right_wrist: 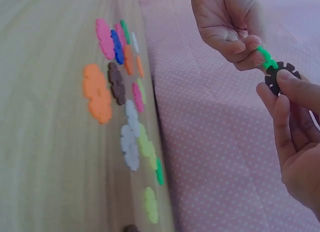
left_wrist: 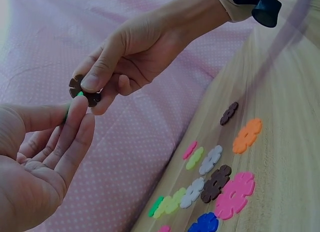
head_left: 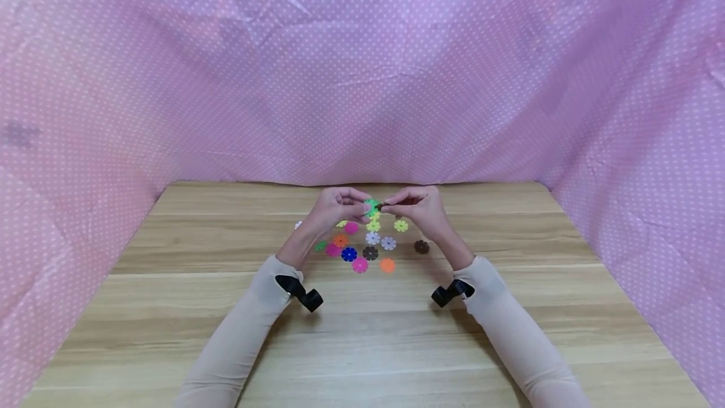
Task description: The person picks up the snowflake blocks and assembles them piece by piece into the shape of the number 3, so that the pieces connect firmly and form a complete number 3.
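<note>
The backdrop cloth (head_left: 362, 68) is pink with a regular pattern of small white dots. The tabletop (head_left: 362, 345) is light wood with horizontal grain bands. The sleeves (head_left: 238, 345) are beige; the wrist straps (head_left: 297, 289) are black. The disc in the left hand (head_left: 334, 206) is green (right_wrist: 266, 58); the disc in the right hand (head_left: 421, 208) is dark brown (left_wrist: 81, 90). Loose discs at centre frame: orange (head_left: 387, 264), magenta (head_left: 359, 264), blue (head_left: 348, 254), dark brown (head_left: 421, 246), white (head_left: 388, 243), yellow-green (head_left: 401, 225).
</note>
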A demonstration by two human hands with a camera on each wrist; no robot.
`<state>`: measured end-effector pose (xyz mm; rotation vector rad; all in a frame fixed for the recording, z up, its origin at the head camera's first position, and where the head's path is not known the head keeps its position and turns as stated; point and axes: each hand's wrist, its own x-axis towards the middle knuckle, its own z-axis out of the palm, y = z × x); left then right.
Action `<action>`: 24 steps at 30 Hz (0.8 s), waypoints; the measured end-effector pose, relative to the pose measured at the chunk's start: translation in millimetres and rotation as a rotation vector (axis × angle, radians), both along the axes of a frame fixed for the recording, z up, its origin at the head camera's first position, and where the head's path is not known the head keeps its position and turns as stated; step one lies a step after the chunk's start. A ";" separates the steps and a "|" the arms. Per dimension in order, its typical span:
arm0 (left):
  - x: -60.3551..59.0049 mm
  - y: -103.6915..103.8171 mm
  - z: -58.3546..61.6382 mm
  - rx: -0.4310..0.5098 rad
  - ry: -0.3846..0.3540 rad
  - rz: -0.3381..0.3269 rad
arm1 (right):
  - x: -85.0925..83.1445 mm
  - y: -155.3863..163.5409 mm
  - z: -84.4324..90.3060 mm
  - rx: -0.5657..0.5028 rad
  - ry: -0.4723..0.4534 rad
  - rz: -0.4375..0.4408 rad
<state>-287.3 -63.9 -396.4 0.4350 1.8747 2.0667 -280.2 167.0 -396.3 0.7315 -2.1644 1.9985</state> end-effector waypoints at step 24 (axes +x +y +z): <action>-6.2 -17.4 10.9 -0.184 0.000 -0.053 | -1.1 -12.6 16.9 0.223 -0.055 0.086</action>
